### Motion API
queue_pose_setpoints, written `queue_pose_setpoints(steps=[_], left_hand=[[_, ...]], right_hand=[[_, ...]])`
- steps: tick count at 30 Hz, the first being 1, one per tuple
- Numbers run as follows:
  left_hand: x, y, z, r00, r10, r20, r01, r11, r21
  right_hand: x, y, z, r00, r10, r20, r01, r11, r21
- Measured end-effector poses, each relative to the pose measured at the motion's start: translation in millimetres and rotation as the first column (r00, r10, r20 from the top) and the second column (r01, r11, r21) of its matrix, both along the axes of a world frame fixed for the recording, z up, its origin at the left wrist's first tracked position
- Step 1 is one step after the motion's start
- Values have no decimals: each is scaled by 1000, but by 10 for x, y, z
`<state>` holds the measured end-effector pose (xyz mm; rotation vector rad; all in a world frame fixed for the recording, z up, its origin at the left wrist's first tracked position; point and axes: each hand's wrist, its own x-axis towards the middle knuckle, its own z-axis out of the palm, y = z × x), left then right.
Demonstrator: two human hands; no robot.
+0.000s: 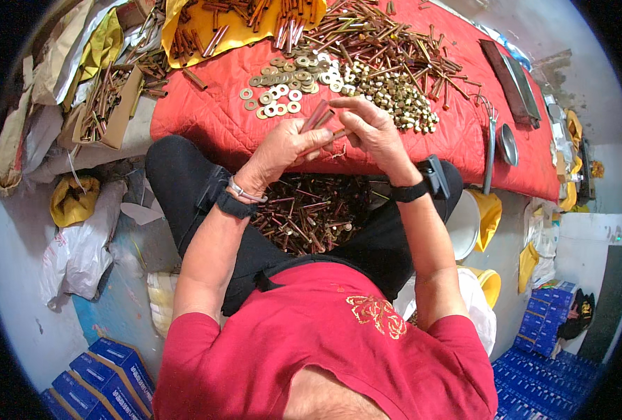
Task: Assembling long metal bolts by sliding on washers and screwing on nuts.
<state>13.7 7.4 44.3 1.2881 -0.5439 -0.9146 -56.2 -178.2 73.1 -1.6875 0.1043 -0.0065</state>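
Note:
Several short reddish metal tubes (316, 115) stick out of my left hand (286, 145), whose fingers are closed around them. One more tube (335, 135) lies across the gap between the hands. My right hand (374, 129) has its thumb and curled fingers at that tube's end, its index finger reaching over toward the other tubes. Just beyond the hands, flat round washers (281, 91) and a heap of brass-coloured nuts (395, 98) lie on the red quilted cloth (206, 115). Long bolts (409, 49) are piled behind the nuts.
More tubes lie on a yellow sheet (172, 49) at the far side. A cardboard box (118, 115) of metal parts stands at left. Below my hands, between my legs, is a mass of bolts (311, 217). A metal-handled tool (491, 140) and a small bowl (508, 145) sit at right.

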Motion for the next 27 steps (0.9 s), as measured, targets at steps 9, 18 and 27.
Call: queue_pose_setpoints(steps=[9, 18, 27], left_hand=[[48, 28, -8, 946, -263, 187, 239, 961, 142], [450, -83, -452, 619, 434, 655, -562, 827, -17], [437, -237, -602, 866, 359, 348, -415, 904, 99]], right_hand=[[571, -966, -163, 874, 13, 485, 421, 479, -770], [846, -1315, -139, 970, 161, 184, 212, -172, -962], [657, -928, 60, 852, 194, 487, 469, 132, -873]])
